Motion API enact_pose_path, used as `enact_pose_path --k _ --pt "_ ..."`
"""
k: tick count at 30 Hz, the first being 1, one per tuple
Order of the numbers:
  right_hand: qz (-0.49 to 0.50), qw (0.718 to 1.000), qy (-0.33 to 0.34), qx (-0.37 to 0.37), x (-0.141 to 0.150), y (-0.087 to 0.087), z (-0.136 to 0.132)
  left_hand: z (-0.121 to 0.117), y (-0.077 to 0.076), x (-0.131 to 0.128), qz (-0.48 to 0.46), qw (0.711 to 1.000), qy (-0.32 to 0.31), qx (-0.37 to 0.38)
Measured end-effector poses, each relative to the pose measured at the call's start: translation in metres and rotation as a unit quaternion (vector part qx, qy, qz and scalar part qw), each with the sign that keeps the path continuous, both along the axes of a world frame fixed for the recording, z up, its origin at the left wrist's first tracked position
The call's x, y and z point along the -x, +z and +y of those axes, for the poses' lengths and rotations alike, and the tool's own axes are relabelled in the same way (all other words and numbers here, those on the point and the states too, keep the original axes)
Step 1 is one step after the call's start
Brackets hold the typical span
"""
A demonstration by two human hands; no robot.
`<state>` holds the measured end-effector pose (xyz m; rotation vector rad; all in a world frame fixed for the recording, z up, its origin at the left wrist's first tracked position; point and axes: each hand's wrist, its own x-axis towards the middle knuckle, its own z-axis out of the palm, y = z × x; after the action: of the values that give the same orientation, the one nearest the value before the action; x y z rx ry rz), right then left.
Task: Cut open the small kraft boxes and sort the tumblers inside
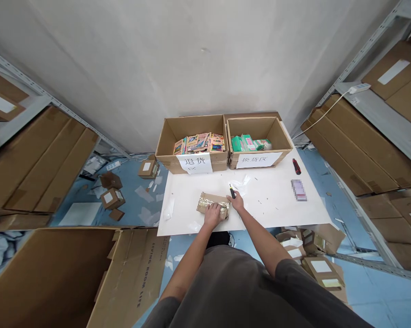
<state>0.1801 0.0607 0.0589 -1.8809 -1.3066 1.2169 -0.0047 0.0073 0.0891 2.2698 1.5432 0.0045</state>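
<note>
A small brown parcel (205,200) wrapped in shiny tape lies near the front edge of the white table (260,200). My left hand (212,215) rests over its right part, fingers curled onto the top. Just right of the parcel, my right hand (236,200) is closed around a utility knife (232,192) with a black handle and a yellowish tip pointing away from me. Thin clear plastic scraps (241,183) lie beyond that hand. Whether the parcel has been cut cannot be made out.
At the table's back stand a carton of colourful packs (191,164) and a carton of green-and-white packs (256,159). A red-and-black tool (296,166) and a blurred purple item (298,190) lie right. A large open carton (130,273) stands at left front; shelves flank both sides.
</note>
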Motion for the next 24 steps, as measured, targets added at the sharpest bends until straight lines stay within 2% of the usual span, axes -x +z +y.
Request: enact_pose_path --k 3,6,9,11,14,16,24 --pt "0.055 0.997 0.054 0.001 -0.028 0.000 -0.024 0.008 0.002 0.005 0.002 1.000 -0.024 0.007" --pt "0.076 0.984 0.151 0.047 -0.053 0.004 -0.050 0.010 -0.001 0.008 0.000 1.000 -0.027 0.001" --pt "0.043 0.965 0.240 0.101 -0.062 0.014 -0.064 0.009 -0.007 0.010 -0.013 1.000 -0.020 -0.012" --pt "-0.004 0.957 0.264 0.122 -0.060 0.022 -0.064 0.010 -0.011 0.011 -0.020 1.000 -0.017 -0.010" --pt "-0.057 0.951 0.270 0.141 -0.050 0.031 -0.059 0.012 -0.015 0.013 -0.022 1.000 -0.017 0.005" --pt "-0.051 0.950 0.265 0.156 -0.045 0.035 -0.056 0.013 -0.018 0.014 -0.023 1.000 -0.013 0.010" --pt "0.093 0.940 0.216 0.249 -0.049 0.027 -0.059 0.012 -0.026 0.016 -0.037 0.999 -0.007 0.033"
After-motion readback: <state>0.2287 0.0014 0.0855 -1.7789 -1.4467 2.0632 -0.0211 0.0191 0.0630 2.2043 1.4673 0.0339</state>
